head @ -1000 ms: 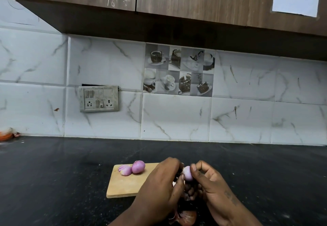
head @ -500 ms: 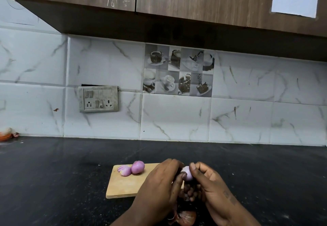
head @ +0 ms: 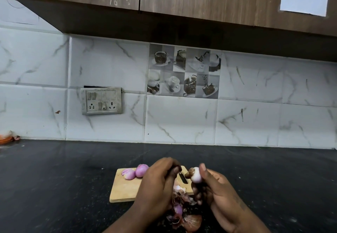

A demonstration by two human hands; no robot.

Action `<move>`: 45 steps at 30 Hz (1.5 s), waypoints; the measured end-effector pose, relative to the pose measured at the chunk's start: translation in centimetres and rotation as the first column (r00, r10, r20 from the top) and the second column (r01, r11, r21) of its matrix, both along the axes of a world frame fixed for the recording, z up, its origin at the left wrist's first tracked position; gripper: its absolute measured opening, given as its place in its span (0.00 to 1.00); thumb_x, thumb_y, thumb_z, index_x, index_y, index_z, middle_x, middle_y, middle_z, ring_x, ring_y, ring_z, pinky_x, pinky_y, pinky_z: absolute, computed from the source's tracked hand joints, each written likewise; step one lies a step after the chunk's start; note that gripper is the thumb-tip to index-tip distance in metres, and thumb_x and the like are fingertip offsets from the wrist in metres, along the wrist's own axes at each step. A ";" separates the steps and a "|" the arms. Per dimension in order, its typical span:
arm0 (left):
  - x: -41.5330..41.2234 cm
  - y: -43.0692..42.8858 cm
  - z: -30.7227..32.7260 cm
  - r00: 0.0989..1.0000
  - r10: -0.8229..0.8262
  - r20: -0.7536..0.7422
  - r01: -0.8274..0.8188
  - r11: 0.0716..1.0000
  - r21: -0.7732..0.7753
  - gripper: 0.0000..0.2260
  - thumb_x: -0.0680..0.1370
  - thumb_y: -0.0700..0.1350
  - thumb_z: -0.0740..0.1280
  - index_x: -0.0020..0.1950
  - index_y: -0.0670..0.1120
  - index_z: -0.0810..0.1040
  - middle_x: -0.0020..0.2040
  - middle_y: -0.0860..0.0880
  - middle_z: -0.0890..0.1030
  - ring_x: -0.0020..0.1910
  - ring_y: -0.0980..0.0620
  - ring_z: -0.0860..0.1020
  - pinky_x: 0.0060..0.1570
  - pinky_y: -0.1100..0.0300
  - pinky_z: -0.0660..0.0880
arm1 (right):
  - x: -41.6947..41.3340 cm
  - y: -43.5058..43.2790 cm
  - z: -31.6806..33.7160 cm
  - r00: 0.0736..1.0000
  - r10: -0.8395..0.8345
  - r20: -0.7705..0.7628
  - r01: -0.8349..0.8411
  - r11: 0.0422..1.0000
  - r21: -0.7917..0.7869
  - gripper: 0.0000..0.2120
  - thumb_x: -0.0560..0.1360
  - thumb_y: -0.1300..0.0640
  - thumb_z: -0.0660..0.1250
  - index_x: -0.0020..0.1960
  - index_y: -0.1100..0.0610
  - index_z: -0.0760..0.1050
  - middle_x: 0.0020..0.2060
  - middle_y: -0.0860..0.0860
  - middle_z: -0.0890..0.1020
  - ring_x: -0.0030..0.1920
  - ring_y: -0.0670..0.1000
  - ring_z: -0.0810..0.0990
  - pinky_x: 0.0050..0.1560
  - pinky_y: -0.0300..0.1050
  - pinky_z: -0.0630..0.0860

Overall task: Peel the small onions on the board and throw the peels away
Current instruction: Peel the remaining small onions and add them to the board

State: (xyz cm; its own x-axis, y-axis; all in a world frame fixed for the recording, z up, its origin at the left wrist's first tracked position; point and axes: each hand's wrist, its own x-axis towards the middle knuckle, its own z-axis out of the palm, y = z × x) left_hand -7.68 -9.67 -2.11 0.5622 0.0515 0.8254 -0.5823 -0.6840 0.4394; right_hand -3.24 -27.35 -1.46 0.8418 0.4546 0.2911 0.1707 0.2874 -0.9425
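above board (head: 125, 190), onion (head: 196, 177) in right hand (head: 216, 187) pinch, brown end leftward; knife (head: 182, 178) in left hand (head: 158, 178) fist

Your left hand (head: 156, 179) hides the handle of the knife (head: 182, 178) and a corner of the board (head: 125, 190); the left edge cuts off an orange thing (head: 5, 138).

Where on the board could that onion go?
The board is bare at its near left, in front of the two peeled onions. Crowded between the left hand with the knife, the right hand holding the onion and the peels.
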 end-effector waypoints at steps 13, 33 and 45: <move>-0.5 -0.4 -0.1 0.988 -0.153 0.037 0.151 0.987 0.058 0.11 0.77 0.44 0.75 0.58 0.54 0.83 0.51 0.59 0.83 0.53 0.54 0.82 0.48 0.64 0.77 | 0.0 -0.3 -0.1 0.996 0.073 -0.048 -0.073 0.997 -0.011 0.28 0.83 0.49 0.60 0.53 0.78 0.75 0.33 0.60 0.82 0.29 0.49 0.80 0.28 0.38 0.75; -0.5 -0.4 -0.2 0.993 -0.030 0.110 0.018 0.993 0.113 0.09 0.78 0.38 0.68 0.52 0.53 0.81 0.46 0.59 0.81 0.47 0.56 0.81 0.45 0.57 0.77 | -0.1 0.1 0.3 0.997 -0.056 -0.055 0.041 0.970 -0.238 0.31 0.76 0.35 0.64 0.34 0.63 0.82 0.27 0.60 0.77 0.22 0.51 0.72 0.22 0.37 0.65; -0.7 -1.0 0.0 0.983 -0.132 0.125 0.112 0.981 0.161 0.04 0.75 0.44 0.75 0.48 0.49 0.82 0.47 0.57 0.78 0.45 0.55 0.81 0.43 0.59 0.79 | -0.1 0.1 0.4 0.998 -0.047 -0.042 0.033 0.960 -0.279 0.34 0.79 0.32 0.57 0.33 0.59 0.79 0.25 0.57 0.74 0.23 0.51 0.70 0.24 0.39 0.64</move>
State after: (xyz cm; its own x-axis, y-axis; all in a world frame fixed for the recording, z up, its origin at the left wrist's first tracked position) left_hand -8.40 -10.69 -2.06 0.4401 -0.1428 0.8865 -0.7120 -0.6571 0.2476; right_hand -3.38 -27.24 -1.04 0.8708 0.4775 0.1169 0.1294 0.0067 -0.9916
